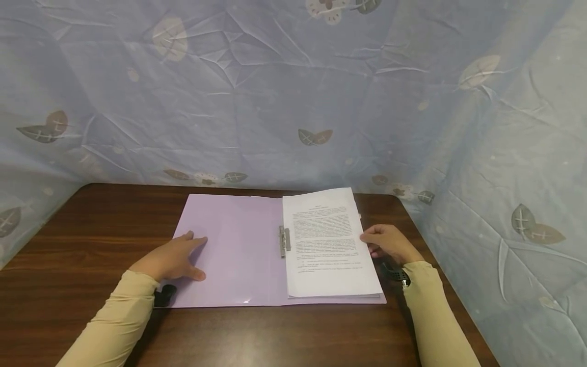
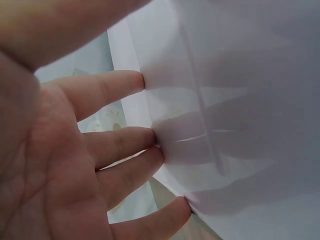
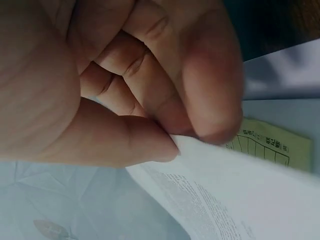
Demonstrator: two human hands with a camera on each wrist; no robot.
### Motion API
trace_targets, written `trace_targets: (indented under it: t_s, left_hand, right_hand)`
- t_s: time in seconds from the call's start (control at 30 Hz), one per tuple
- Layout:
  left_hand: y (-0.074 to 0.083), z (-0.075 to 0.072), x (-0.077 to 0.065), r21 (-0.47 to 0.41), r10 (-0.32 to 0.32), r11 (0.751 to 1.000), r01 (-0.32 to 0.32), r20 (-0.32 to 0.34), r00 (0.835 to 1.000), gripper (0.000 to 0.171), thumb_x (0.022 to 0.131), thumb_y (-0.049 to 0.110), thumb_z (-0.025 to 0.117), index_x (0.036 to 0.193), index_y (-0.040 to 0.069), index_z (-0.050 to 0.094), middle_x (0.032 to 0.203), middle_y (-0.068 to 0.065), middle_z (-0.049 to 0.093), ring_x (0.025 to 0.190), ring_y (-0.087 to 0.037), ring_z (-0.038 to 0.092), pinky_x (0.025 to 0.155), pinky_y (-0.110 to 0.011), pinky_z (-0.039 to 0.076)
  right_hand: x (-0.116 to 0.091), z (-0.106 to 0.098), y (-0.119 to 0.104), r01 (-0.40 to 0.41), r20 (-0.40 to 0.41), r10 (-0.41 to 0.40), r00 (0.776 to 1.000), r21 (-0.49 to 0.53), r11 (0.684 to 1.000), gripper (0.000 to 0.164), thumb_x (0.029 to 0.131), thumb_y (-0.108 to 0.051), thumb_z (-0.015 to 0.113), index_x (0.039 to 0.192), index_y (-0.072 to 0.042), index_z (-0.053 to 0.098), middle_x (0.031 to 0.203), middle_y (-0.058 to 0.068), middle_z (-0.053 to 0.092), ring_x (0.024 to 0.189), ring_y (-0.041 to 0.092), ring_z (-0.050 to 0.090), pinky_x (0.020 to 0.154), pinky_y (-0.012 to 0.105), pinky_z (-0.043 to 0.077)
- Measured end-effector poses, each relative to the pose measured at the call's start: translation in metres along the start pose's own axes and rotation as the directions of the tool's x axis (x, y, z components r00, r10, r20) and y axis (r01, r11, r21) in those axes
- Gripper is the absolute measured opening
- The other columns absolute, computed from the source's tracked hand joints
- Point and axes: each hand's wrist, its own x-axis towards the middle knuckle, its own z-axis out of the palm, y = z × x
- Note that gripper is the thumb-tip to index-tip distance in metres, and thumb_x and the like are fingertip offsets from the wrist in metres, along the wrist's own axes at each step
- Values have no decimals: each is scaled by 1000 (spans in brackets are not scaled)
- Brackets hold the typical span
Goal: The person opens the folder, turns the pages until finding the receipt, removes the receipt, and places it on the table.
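Pale blue cloth [image 1: 270, 102] printed with brown and grey leaves hangs behind and beside a dark wooden table [image 1: 257, 336]. On the table, its far edge near the table's far side, a light purple folder [image 1: 234, 244] lies open, its bare cover to the left. 2 arms in cream sleeves [image 1: 116, 316] reach in from below, 1 on each side. On the folder's right half rests a stack of white printed pages [image 1: 323, 239] – dense paragraphs of text, too small to read.

The left hand [image 1: 179, 260] is released, fingers spread; its fingertips rest on the bare cover near the left edge, and the glossy surface mirrors them. The right hand [image 1: 390, 242] is grasping paper – thumb and fingers pinch the right edge of the pages. A black band [image 1: 396, 274] circles the right wrist. In the right wrist view, a yellow-green label [image 3: 275, 142] with dark printing shows beyond the pinched sheet. Smallest, a metal clip [image 1: 284, 242] sits at the pages' left edge.
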Motion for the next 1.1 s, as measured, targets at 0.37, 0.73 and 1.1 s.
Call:
trace_targets:
  t_s: [0.37, 0.73, 1.1]
  left_hand:
    - [1, 0, -6, 12, 21, 1000, -22, 9, 1000, 100, 77, 43, 89, 153, -3, 44, 156, -45, 24, 143, -65, 24, 111, -74, 28]
    - [0, -3, -12, 8, 38, 999, -39, 23, 999, 97, 80, 44, 86, 154, -3, 43, 157, -46, 22, 144, -64, 21, 112, -74, 27]
    - [1, -4, -8, 1, 25, 1000, -25, 22, 999, 98, 79, 43, 87, 154, -2, 43, 157, -44, 23, 146, -62, 22, 113, -73, 26]
  right_hand:
    - [-2, -1, 3, 9, 0, -9, 1000, -11, 1000, 32, 98, -21, 71, 114, 7, 69, 92, 10, 70, 79, 20, 66, 68, 30, 59]
    - [-4, -4, -2, 60, -7, -60, 998, 4, 998, 29, 99, -23, 70, 108, 4, 70, 88, 6, 68, 77, 19, 65, 67, 30, 57]
    - [-10, -13, -34, 119, -21, -121, 992, -63, 991, 26, 100, -27, 67, 98, -1, 69, 84, 5, 65, 71, 19, 59, 62, 32, 52]
